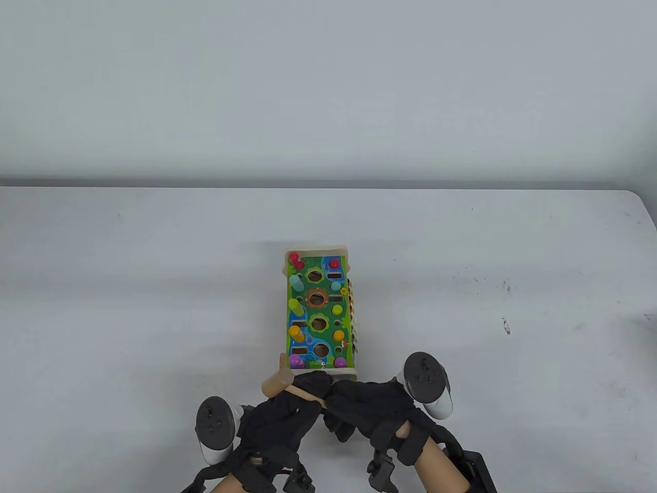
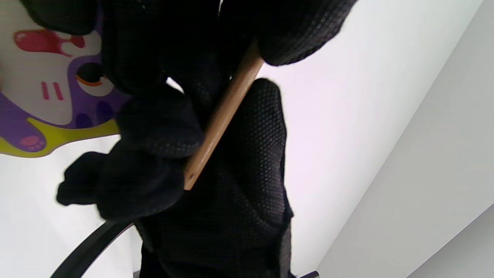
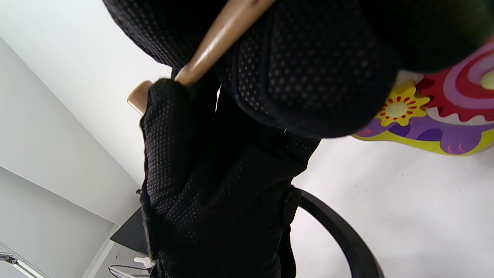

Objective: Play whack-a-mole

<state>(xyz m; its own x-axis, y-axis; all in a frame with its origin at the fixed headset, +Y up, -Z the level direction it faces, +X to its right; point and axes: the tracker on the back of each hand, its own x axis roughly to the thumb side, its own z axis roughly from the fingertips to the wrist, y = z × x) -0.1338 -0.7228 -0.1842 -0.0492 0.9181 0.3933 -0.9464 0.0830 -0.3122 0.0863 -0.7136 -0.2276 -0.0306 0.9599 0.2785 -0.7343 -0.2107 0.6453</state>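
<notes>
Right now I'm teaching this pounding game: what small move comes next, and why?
Probably let the left hand release, so the right hand alone raises the wooden hammer over the toy bench. Both hands grip its handle, its head sits just short of the bench's near end, and pegs stand up there.

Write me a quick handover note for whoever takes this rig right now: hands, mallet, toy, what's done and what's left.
Left hand: grips the wooden mallet on its handle, just behind the head.
Right hand: grips the same handle further back; both wrist views show fingers wrapped round it.
Mallet: held low at the near end of the whack-a-mole toy, head pointing left, not over any peg.
Toy: stands mid-table, long side running away from the person; coloured pegs stick up along both sides.
Done: mallet picked up.
Left: probably settle on a one-hand grip, then strike the raised pegs.
</notes>
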